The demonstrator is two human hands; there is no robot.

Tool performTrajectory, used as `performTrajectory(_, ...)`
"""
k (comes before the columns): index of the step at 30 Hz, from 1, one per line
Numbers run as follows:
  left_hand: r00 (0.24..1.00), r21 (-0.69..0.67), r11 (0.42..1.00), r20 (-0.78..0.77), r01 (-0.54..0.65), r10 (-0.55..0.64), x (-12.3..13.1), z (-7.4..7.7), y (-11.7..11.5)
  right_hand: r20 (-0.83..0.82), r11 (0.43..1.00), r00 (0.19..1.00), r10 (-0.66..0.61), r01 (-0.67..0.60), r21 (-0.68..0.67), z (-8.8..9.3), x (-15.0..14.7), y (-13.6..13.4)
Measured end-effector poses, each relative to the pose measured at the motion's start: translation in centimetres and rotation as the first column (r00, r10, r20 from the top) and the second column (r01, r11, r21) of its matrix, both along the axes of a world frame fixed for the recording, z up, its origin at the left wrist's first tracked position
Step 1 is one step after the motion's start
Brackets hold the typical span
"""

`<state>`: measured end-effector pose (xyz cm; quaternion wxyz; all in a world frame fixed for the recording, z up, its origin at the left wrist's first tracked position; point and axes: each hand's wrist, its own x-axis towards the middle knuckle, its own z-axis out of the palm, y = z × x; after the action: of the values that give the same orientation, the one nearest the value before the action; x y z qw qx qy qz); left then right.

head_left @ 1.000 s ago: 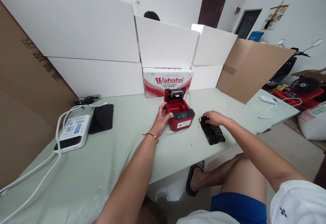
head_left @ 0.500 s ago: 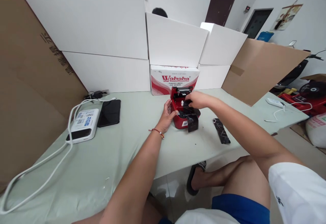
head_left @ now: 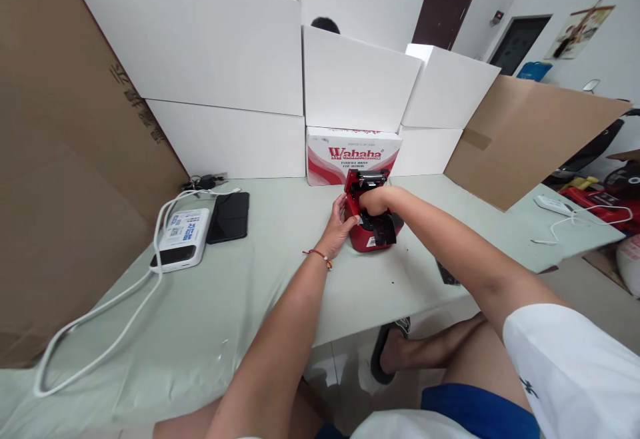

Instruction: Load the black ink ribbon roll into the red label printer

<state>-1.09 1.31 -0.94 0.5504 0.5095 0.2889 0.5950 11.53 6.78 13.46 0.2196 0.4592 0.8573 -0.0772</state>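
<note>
A small red label printer (head_left: 367, 239) stands on the table with its lid raised. My left hand (head_left: 341, 222) grips the left side of the printer, thumb on the front rim and fingers along the side wall. My right hand (head_left: 376, 200) reaches down into the open printer, curled, its fingertips hidden inside. The black ribbon roll it held is now out of sight beneath it. From there a loose length of black ribbon film (head_left: 384, 229) hangs over the printer's front. Partly behind my right forearm, another black ribbon piece (head_left: 449, 275) lies on the table.
A red and white carton (head_left: 354, 157) stands behind the printer, before white board panels (head_left: 360, 79). To the left lie a black phone (head_left: 229, 217), a white power bank (head_left: 185, 232) with a looped cable, and keys (head_left: 205, 182). Cardboard (head_left: 530, 136) borders the right.
My right hand has moved down and left into the printer, taking the black ribbon roll out of view. My left hand keeps its hold. The whole view has shifted slightly.
</note>
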Motion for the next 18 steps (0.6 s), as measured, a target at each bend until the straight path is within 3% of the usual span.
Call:
performTrajectory(5, 1.000, 0.003, 1.000, 0.009, -0.002, 0.002, 0.1, -0.1, 0.1, -0.101, 0.999, 0.994, -0.035, 0.031, -0.036, 3.2, 1.9, -2.8)
performTrajectory(7, 1.000, 0.004, 1.000, 0.006, -0.004, 0.004, 0.1, -0.2, 0.1, -0.288, 0.994, 0.958, -0.019, 0.049, 0.097, 4.4, 2.8, -3.5)
performTrajectory(9, 1.000, 0.009, 1.000, -0.001, -0.006, 0.006, 0.0, -0.2, 0.1, -0.493, 0.940, 0.870, 0.029, 0.144, 0.308, 4.8, 3.6, -3.6)
performTrajectory(12, 1.000, 0.022, 1.000, -0.022, -0.017, 0.017, -0.1, -0.2, -0.1, -0.600, 0.833, 0.798, 0.057, 0.293, 0.469, 4.0, 4.8, -2.9)
performTrajectory(18, 0.985, 0.085, 0.991, -0.133, -0.102, 0.112, -0.1, 0.3, -0.7, -0.611, 0.879, 0.792, 0.013, 0.282, 0.385, 1.1, 7.0, -2.9)
